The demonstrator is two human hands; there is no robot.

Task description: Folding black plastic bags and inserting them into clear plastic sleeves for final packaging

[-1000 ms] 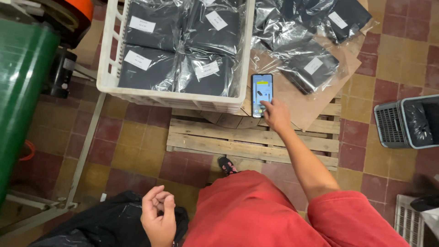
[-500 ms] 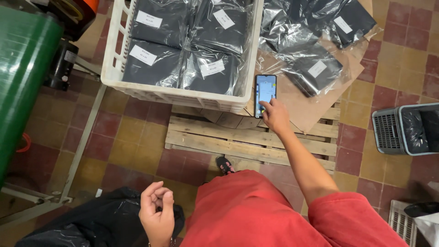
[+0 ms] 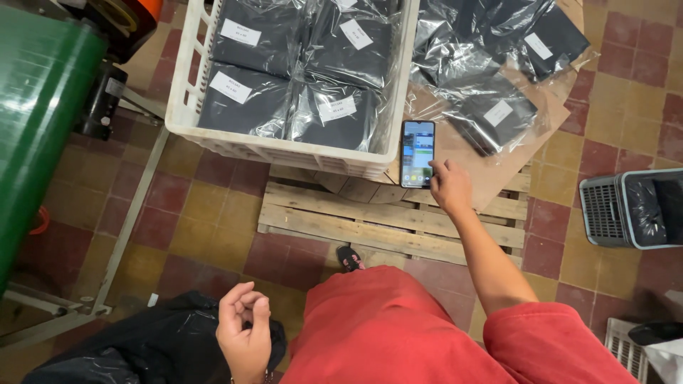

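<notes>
White crate [image 3: 213, 139] of bagged dark garments [image 3: 334, 107], left of and beyond the right fingers, resting on a wooden pallet [image 3: 334, 217]. Brown cardboard sheet [image 3: 498, 171] under the fingers; a lit phone [image 3: 417, 153] lies flat on it, just left of them. Right hand [image 3: 450, 186]: arm extended forward, fingers loosely spread, index tip at the phone's lower right edge, gripping nothing. Left hand [image 3: 243, 331]: raised near the lap, fingers curled, empty. Risk, as judged: a sideways nudge could slide the phone off the cardboard edge into a pallet gap.
</notes>
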